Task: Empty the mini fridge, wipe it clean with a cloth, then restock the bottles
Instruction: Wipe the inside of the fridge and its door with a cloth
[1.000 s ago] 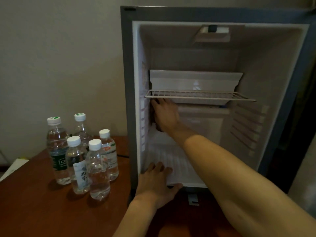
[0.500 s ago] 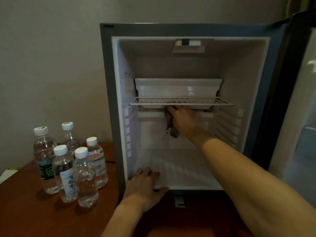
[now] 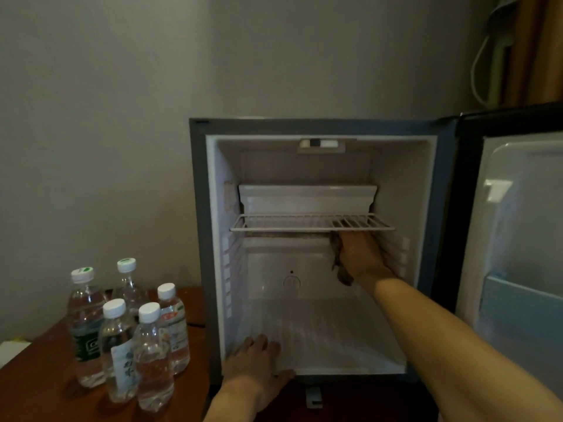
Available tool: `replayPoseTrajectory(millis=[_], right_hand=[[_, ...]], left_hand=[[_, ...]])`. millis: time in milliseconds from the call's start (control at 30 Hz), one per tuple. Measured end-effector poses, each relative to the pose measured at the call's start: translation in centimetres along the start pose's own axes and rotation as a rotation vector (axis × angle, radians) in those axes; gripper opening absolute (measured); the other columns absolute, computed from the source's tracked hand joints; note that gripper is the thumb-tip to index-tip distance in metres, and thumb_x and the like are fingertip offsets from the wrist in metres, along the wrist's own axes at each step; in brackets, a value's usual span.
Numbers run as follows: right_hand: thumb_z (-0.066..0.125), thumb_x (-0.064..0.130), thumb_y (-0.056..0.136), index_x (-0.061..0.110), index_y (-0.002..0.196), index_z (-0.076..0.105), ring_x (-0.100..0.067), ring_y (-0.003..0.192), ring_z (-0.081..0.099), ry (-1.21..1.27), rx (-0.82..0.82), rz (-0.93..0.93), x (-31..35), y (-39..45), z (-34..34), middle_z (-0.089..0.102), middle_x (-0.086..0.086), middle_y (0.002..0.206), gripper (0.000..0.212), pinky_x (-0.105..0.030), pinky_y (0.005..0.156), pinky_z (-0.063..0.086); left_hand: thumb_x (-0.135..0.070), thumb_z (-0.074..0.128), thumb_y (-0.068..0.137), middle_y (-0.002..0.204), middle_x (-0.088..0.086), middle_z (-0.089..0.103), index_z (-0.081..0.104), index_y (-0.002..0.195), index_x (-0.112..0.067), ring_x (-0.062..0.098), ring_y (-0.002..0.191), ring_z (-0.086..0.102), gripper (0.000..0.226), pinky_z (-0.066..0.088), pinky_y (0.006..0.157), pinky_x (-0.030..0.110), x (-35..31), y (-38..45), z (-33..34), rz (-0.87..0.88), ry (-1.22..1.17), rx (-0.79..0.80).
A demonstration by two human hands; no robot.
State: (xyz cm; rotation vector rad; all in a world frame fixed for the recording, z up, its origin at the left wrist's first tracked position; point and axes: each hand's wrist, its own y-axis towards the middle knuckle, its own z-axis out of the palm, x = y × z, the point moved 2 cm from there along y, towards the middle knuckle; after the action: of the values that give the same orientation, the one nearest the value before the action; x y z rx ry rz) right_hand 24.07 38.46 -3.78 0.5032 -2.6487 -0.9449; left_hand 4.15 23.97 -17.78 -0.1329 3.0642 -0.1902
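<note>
Reaching under the wire shelf (image 3: 310,222), right hand (image 3: 361,257) grip clamped on cloth (image 3: 339,264), left hand (image 3: 259,365) flat on fridge (image 3: 320,127) floor

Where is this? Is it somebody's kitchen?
Probably not a kitchen. It looks more like a hotel room or a bedroom: a mini fridge stands on a wooden table by a plain wall, with small water bottles beside it and a curtain behind.

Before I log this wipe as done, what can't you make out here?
- Cloth (head view): mostly hidden behind the right hand.
- Fridge wall by that hand: covered; cleanliness unclear.
- Door: cut by the right edge.
- Bottles: labels too blurred to read.
</note>
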Motion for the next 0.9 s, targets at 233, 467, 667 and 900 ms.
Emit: replayPoseTrajectory(millis=[233,467,667,900], right_hand=[[0.064,0.005,0.075,0.016,0.136,0.054,-0.037,0.122,0.048,0.09,0.092,-0.171,3.7,-3.0,-2.1,0.048,-0.011,0.14,0.062,-0.038,0.092,0.046],[0.054,0.013,0.086,0.021,0.14,0.05,-0.035,0.112,0.055,0.063,0.091,-0.197,5.9,-6.1,-7.7,0.05,-0.007,0.135,0.055,-0.041,0.084,0.052],[0.058,0.02,0.087,0.016,0.127,0.058,-0.036,0.106,0.056,0.025,-0.038,-0.221,8.4,-2.6,-13.4,0.055,-0.011,0.128,0.04,-0.045,0.084,0.052],[0.055,0.019,0.092,0.021,0.12,0.065,-0.032,0.104,0.062,0.045,0.208,-0.133,13.9,3.1,-8.2,0.063,-0.009,0.121,0.029,-0.041,0.086,0.054]], left_hand=[[-0.056,0.044,0.1,0.149,0.007,0.041,0.039,0.149,-0.022,0.028,0.135,0.041,0.059,0.036,0.11,0.044,-0.5,-1.7,-4.7,0.052,0.046,-0.042],[-0.044,0.053,0.099,0.134,0.004,0.054,0.053,0.133,-0.024,0.024,0.116,0.059,0.039,0.052,0.094,0.042,1.0,-5.8,-13.6,0.116,0.02,-0.48],[-0.034,0.054,0.097,0.134,0.009,0.054,0.056,0.132,-0.015,0.03,0.116,0.058,0.039,0.055,0.089,0.045,0.7,-6.0,-19.4,0.154,0.029,-0.654],[-0.029,0.062,0.093,0.153,0.011,0.035,0.043,0.145,-0.02,0.031,0.143,0.033,0.056,0.039,0.113,0.046,0.6,-0.7,-18.0,0.114,-0.037,-0.621]])
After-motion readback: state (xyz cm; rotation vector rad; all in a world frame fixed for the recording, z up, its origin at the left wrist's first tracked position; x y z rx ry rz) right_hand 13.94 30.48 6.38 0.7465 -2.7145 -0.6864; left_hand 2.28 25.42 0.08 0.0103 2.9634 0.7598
